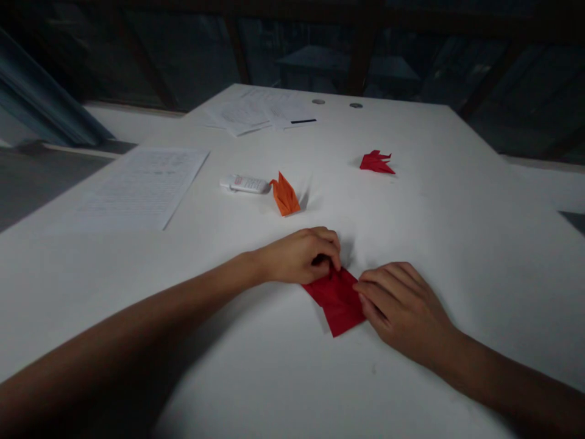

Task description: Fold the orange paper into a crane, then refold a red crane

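Observation:
A partly folded sheet of red paper (pixel 340 305) lies at the near middle of the white table. My left hand (pixel 304 253) is closed on its upper left part, thumb and fingers pinching the paper. At its right edge my right hand (pixel 402 302) pinches the paper between thumb and fingertips. The palms hide some of the folds. Just beyond my left hand stands an orange origami crane (pixel 286 196). Farther off to the right is a red origami piece (pixel 377 163) with several pointed ends.
A white correction-fluid-like bottle (pixel 244 184) lies beside the crane. Printed sheets (pixel 141 189) spread over the left side, with more papers (pixel 260 111) and a dark pen-like stick (pixel 303 121) at the back. Two round discs (pixel 319 102) sit near the table's far edge, before dark windows.

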Demonstrator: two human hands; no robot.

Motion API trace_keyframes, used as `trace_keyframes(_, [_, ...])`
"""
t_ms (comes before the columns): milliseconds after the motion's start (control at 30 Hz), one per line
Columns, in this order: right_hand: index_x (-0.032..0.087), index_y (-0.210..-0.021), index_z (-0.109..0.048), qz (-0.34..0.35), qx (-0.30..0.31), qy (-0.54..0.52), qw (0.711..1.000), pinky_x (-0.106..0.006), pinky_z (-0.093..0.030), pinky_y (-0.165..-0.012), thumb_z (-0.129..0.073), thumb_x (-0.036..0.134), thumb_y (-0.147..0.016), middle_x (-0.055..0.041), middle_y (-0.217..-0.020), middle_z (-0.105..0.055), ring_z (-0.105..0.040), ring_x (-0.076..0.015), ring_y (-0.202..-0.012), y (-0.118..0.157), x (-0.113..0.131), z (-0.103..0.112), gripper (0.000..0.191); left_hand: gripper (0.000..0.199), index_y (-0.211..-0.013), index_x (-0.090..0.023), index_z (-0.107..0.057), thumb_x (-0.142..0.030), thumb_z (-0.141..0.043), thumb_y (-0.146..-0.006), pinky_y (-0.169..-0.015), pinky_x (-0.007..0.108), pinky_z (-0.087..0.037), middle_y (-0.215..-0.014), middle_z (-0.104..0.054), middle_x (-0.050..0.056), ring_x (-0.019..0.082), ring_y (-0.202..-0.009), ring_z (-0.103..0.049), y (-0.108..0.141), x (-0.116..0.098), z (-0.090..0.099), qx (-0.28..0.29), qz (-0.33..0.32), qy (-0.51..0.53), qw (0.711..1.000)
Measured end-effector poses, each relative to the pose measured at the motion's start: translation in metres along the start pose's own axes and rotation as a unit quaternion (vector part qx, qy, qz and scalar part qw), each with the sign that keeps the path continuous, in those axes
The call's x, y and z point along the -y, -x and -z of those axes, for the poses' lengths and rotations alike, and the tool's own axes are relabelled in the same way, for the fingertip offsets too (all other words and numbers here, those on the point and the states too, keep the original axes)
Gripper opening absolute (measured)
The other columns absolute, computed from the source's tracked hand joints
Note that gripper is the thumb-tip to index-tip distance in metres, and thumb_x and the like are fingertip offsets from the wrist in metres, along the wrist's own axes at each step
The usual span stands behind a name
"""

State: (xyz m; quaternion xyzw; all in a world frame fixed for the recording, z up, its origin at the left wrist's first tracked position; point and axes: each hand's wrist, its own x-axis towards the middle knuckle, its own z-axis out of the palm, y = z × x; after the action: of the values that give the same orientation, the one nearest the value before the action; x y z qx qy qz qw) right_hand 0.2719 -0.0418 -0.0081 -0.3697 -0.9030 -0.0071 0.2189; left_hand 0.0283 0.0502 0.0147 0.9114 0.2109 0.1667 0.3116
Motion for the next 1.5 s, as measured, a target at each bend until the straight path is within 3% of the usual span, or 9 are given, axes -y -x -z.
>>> trace_keyframes(167, [0.016,-0.102,-0.073,0.048,0.006,0.028,0.998,-0.047,-0.051,-0.084,-0.059,0.014,-0.093,-0.0104,-0.102,-0.075,-0.064,-0.0263,-0.089,-0.001,0.0,0.001,0.016,0.005,-0.092,-0.018,-0.072,-0.02,-0.067,-0.089,-0.093,0.033,-0.05,-0.099,-0.068,0.006,0.02,-0.095,-0.062,0.001,-0.002,-0.001,0.002,0.001,-0.033,0.999])
trace_keyframes(367, [0.019,-0.116,-0.07,0.128,0.015,-0.001,0.992,-0.051,-0.051,-0.1,-0.063,0.031,-0.096,-0.0105,-0.118,-0.076,-0.07,-0.029,-0.104,0.002,0.002,0.003,0.024,0.02,-0.099,-0.022,-0.074,-0.013,-0.056,-0.096,-0.095,0.033,-0.049,-0.107,-0.07,0.007,0.021,-0.102,-0.059,0.001,-0.002,-0.003,0.022,-0.061,-0.074,0.995])
trace_keyframes(533, [0.02,-0.108,-0.071,0.11,0.014,-0.023,0.994,-0.049,-0.052,-0.1,-0.062,0.02,-0.095,-0.0086,-0.116,-0.077,-0.072,-0.026,-0.104,0.003,0.002,0.003,0.016,0.022,-0.107,-0.023,-0.073,-0.015,-0.058,-0.094,-0.093,0.036,-0.048,-0.105,-0.075,0.006,0.022,-0.097,-0.062,0.002,-0.011,0.002,0.036,-0.059,-0.079,0.995])
trace_keyframes(633, [0.019,-0.107,-0.07,0.091,-0.011,-0.042,0.995,-0.046,-0.052,-0.099,-0.061,0.011,-0.094,-0.0074,-0.111,-0.079,-0.073,-0.024,-0.102,0.002,0.003,0.002,0.018,0.028,-0.115,-0.023,-0.07,-0.036,-0.07,-0.09,-0.093,0.038,-0.048,-0.105,-0.075,0.005,0.024,-0.098,-0.064,0.004,-0.025,0.01,0.067,0.0,-0.072,0.995])
trace_keyframes(800, [0.019,-0.102,-0.069,0.039,-0.031,-0.104,0.993,-0.043,-0.054,-0.092,-0.062,0.011,-0.094,-0.0038,-0.098,-0.079,-0.073,-0.0215,-0.093,-0.002,0.005,0.001,0.014,0.043,-0.098,-0.021,-0.07,-0.057,-0.08,-0.077,-0.092,0.041,-0.047,-0.1,-0.072,0.007,0.028,-0.099,-0.064,0.008,-0.041,0.016,0.098,0.019,-0.114,0.988])
trace_keyframes(967, [0.02,-0.105,-0.067,0.01,-0.034,-0.13,0.991,-0.047,-0.053,-0.096,-0.065,0.022,-0.094,-0.0051,-0.098,-0.078,-0.073,-0.0233,-0.094,-0.001,0.002,0.001,0.012,0.016,-0.095,-0.022,-0.073,-0.037,-0.071,-0.092,-0.094,0.039,-0.048,-0.11,-0.072,0.007,0.025,-0.102,-0.065,0.008,-0.041,0.013,0.089,-0.005,-0.116,0.989])
trace_keyframes(1067, [0.021,-0.116,-0.063,0.001,-0.056,-0.119,0.991,-0.049,-0.054,-0.097,-0.072,0.031,-0.091,-0.0079,-0.104,-0.077,-0.072,-0.0257,-0.095,0.0,0.0,-0.002,0.028,0.014,-0.101,-0.021,-0.075,-0.023,-0.062,-0.096,-0.096,0.038,-0.049,-0.114,-0.073,0.008,0.025,-0.104,-0.065,0.007,-0.04,0.012,0.082,-0.016,-0.118,0.99])
trace_keyframes(1267, [0.024,-0.106,-0.063,-0.032,-0.049,-0.134,0.989,-0.045,-0.052,-0.096,-0.061,0.011,-0.095,-0.0022,-0.099,-0.077,-0.07,-0.0204,-0.091,-0.004,-0.005,-0.006,0.017,0.023,-0.105,-0.017,-0.072,-0.027,-0.052,-0.102,-0.095,0.039,-0.049,-0.111,-0.073,0.009,0.025,-0.105,-0.065,0.006,-0.04,0.006,0.077,0.021,-0.154,0.985])
trace_keyframes(1500, [0.021,-0.096,-0.069,-0.028,-0.01,-0.134,0.99,-0.043,-0.049,-0.09,-0.06,0.01,-0.093,-0.004,-0.097,-0.074,-0.064,-0.0225,-0.095,-0.008,-0.002,-0.004,0.015,0.009,-0.091,-0.019,-0.06,-0.024,-0.067,-0.092,-0.081,0.034,-0.046,-0.098,-0.069,0.004,0.023,-0.095,-0.06,0.007,-0.038,-0.002,0.067,0.056,-0.186,0.979])
